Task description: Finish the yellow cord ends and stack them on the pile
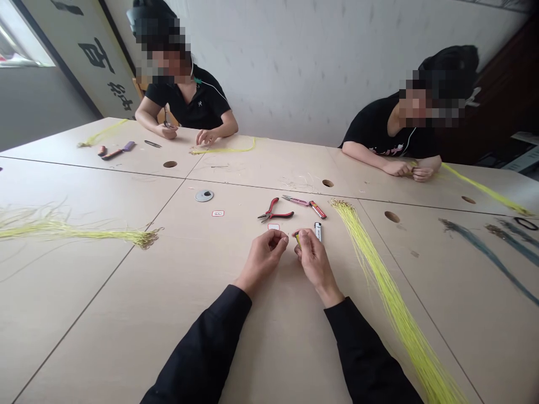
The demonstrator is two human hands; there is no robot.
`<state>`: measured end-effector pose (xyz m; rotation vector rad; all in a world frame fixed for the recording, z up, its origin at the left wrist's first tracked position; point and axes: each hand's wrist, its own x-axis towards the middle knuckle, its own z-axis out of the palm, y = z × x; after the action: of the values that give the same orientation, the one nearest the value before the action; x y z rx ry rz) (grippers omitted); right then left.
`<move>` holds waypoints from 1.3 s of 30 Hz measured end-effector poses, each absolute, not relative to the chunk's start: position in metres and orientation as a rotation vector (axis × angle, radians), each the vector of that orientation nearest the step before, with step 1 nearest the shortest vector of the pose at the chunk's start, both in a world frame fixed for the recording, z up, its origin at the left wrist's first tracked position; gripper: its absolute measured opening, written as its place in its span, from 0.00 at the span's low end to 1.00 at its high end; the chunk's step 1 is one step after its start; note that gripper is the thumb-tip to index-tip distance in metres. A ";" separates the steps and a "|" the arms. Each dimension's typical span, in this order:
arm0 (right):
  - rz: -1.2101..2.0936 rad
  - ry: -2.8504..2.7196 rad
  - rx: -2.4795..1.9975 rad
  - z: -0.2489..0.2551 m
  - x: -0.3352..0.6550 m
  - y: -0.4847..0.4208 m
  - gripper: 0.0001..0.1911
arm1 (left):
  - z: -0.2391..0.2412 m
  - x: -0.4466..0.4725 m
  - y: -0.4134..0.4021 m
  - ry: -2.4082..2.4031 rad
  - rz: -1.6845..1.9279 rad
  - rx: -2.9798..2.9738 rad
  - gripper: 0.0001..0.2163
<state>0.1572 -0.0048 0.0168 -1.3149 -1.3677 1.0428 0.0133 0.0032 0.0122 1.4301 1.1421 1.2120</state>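
My left hand [267, 252] is closed in a pinch, thumb against fingertips. A tiny thin tip shows there, too small to name. Opposite it, a few centimetres apart, my right hand [312, 255] is wrapped round a small yellow and black lighter [298, 240], mostly hidden by the fingers. Just beyond my right hand lies a white lighter [318, 231]. Red-handled pliers [275, 212] rest open on the table past my left fingertips, with a small red-edged label [273, 226] between. Beside the pliers are pink-handled snips [297, 200] and a red lighter [318, 210].
A long bundle of yellow cords [385, 280] with metal hooks runs along my right; another yellow bundle [113, 235] lies left. Dark teal bundles [484, 247] sit far right. A grey disc [204, 195] lies ahead. Two people [197, 101] [391, 129] work across the table [168, 325].
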 end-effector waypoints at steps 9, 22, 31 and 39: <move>0.933 -1.485 -1.456 0.016 0.159 -0.004 0.29 | 0.017 0.013 -0.001 1.139 1.284 1.562 0.08; 0.781 -1.627 -1.636 0.014 0.162 -0.001 0.27 | 0.018 0.014 -0.002 1.145 1.275 1.722 0.05; 0.723 -1.660 -1.625 0.013 0.164 0.000 0.23 | 0.016 0.015 -0.001 1.149 1.243 1.724 0.05; 0.868 -1.524 -1.365 0.016 0.162 -0.005 0.21 | 0.019 0.016 -0.003 1.170 1.233 1.652 0.03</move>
<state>0.1617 -0.0045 0.0162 -1.3647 -1.5238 0.8676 0.0157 -0.0026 0.0187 1.6518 1.1697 1.2330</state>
